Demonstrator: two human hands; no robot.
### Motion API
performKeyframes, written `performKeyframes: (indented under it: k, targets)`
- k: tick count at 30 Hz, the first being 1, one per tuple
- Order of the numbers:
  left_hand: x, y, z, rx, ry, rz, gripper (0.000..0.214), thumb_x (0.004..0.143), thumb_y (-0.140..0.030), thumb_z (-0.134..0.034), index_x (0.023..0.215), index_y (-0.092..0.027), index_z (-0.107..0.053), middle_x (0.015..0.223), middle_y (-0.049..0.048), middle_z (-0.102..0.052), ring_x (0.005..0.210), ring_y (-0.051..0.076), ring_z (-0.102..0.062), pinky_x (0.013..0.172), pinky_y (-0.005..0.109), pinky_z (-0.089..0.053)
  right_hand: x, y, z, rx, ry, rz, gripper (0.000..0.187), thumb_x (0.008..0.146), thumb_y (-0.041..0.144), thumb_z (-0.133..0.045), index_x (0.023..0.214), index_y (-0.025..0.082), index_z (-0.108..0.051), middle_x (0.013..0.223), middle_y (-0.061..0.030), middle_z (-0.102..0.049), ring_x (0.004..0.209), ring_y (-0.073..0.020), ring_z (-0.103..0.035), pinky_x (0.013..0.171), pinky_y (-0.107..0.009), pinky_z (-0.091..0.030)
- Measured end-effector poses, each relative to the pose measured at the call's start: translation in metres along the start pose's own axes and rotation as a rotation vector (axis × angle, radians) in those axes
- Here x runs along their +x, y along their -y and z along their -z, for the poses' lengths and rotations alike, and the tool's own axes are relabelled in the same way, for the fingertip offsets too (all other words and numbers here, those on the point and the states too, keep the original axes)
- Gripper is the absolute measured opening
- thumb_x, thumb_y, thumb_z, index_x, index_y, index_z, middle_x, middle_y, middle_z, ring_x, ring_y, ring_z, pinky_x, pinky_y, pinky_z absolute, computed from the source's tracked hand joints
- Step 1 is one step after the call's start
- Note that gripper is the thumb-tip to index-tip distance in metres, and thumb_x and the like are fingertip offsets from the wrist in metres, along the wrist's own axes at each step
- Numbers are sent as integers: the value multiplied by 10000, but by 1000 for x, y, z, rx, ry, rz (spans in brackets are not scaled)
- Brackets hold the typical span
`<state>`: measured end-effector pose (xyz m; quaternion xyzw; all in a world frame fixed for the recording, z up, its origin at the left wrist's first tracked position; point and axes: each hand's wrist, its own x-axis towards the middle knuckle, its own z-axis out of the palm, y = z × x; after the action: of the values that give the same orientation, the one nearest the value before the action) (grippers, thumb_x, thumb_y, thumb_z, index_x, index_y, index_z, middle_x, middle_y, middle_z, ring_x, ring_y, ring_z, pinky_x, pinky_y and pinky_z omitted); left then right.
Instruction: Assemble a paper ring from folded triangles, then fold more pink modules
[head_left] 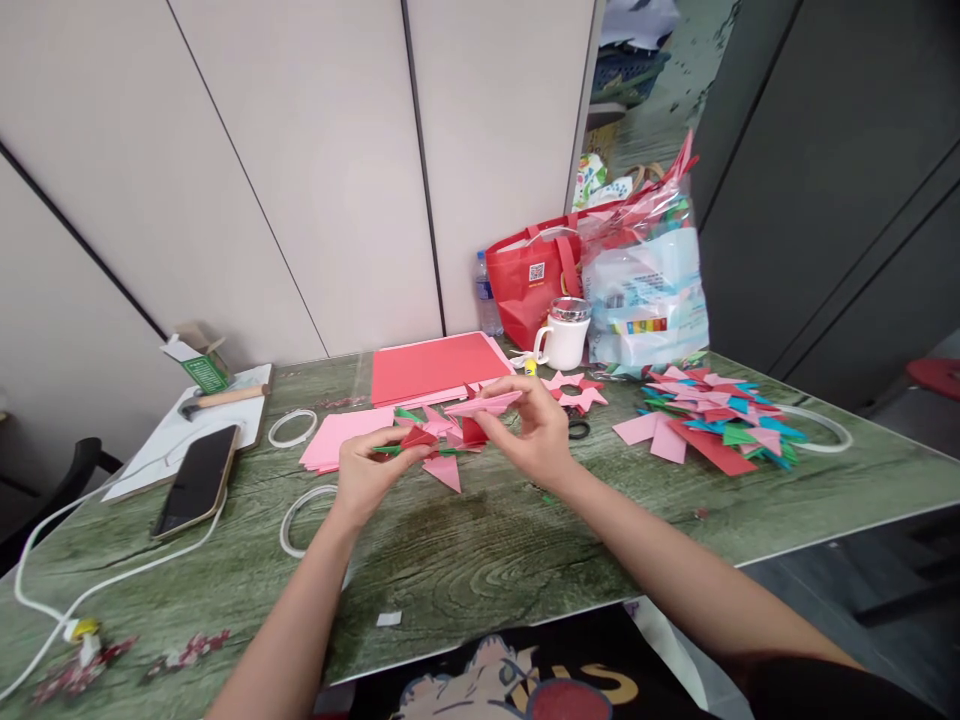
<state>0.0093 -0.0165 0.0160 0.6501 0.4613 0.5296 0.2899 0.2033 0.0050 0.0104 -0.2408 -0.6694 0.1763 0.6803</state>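
Over the middle of the table, my left hand [375, 465] pinches a red and green folded paper piece [418, 438] between thumb and fingers. My right hand [536, 432] is closed on a pink folded paper piece [487, 403], with a red flap hanging just below it. Between and behind the hands show more pink folded points [442, 472]; whether they are joined to the held pieces I cannot tell. A stack of pink paper sheets [341, 437] lies just beyond my left hand. Behind my right hand is a pink and red paper ring [576, 390], next to partly hidden black-handled scissors [578, 429].
Red sheets [442, 365] lie at the back, near a white mug [566, 335], a red bag [529, 285] and a full plastic bag [649, 290]. A pile of folded papers [720, 415] is right. Left are a phone [196, 480], a hammer [225, 399] and white rings [292, 428].
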Motion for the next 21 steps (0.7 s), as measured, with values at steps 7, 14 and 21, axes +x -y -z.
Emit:
performKeyframes:
  k: [7,14,21]
  targets:
    - [1,4,-5,-72,43,38,122,631,-246,-714,727,-171,-726,680,36,-719,643,188,-651,613,266,-516,-1,-3,-4,-15,172,-105,113,732,215,-616,830,176,-574,824,-27,-629,795,-150,-598,753,-288,-459]
    - [5,9,-7,-404,36,209,147,649,-248,-710,739,-132,-694,670,55,-714,600,174,-650,651,285,-517,8,-24,-3,468,-81,-528,243,735,303,-596,926,217,-472,639,57,-551,618,-112,-593,640,-269,-489]
    - [12,12,-2,-607,-72,519,187,626,-224,-730,724,-92,-641,708,102,-711,544,184,-650,536,304,-545,12,-55,8,301,-165,-616,64,718,241,-500,752,191,-522,571,55,-459,424,-74,-447,410,-195,-365]
